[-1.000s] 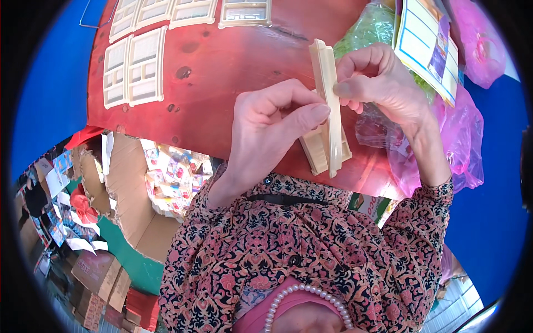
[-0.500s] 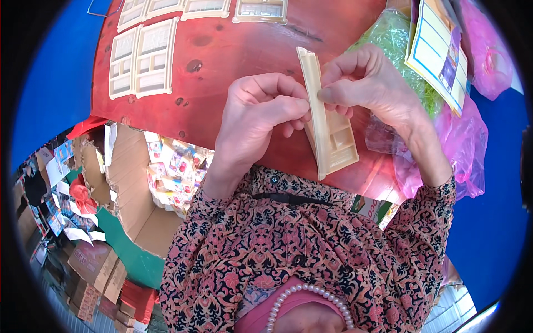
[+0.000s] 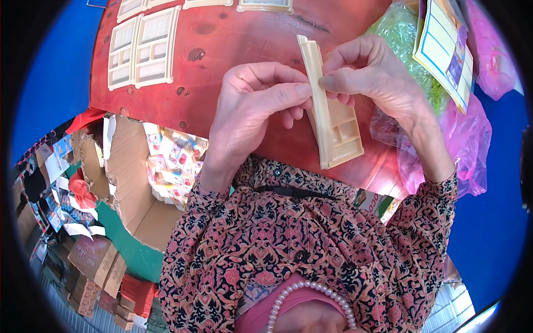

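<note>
Above the near part of the red table, I hold up a cream plastic compartment tray (image 3: pixel 345 135). It is tilted on edge, its long rim facing up and its divided inside toward the right. My left hand (image 3: pixel 247 105) pinches the rim from the left between thumb and curled fingers. From the other side, my right hand (image 3: pixel 377 77) grips the same rim, thumb and fingertips close to it. The fingers cover part of the upper compartments, so I cannot make out whether a small piece is between them.
Several similar cream trays (image 3: pixel 154 50) lie at the table's (image 3: pixel 222 50) far left. To the right are a clear bag with green contents (image 3: pixel 397 33), printed card sheets (image 3: pixel 441 50) and pink plastic bags (image 3: pixel 469 144). An open cardboard box (image 3: pixel 130 172) with small packets stands below left.
The view has shifted slightly, so the tray and table trays appear higher. Both hands keep nearly the same hold on the tray.
</note>
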A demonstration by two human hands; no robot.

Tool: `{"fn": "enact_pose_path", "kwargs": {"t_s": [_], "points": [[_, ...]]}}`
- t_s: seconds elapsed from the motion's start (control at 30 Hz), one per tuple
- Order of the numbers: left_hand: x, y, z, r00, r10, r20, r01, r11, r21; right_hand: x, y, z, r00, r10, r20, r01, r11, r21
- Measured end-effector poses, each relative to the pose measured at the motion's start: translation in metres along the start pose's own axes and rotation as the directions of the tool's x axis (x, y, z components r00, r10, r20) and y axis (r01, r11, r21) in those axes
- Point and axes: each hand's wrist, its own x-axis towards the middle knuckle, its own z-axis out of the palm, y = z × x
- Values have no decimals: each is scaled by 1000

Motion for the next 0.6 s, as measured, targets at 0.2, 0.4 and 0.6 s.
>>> {"fn": "enact_pose_path", "kwargs": {"t_s": [0.2,0.4,0.6], "points": [[0,-1,-2,1000,8,-28,-6,999,48,3,2,2,1000,-6,20,6,1000,-5],[0,0,-1,999,31,-28,-28,996,89,5,3,1,999,6,41,-6,1000,1],[3,1,-3,1000,30,9,-30,996,85,7,6,-3,998,-6,67,3,999,49]]}}
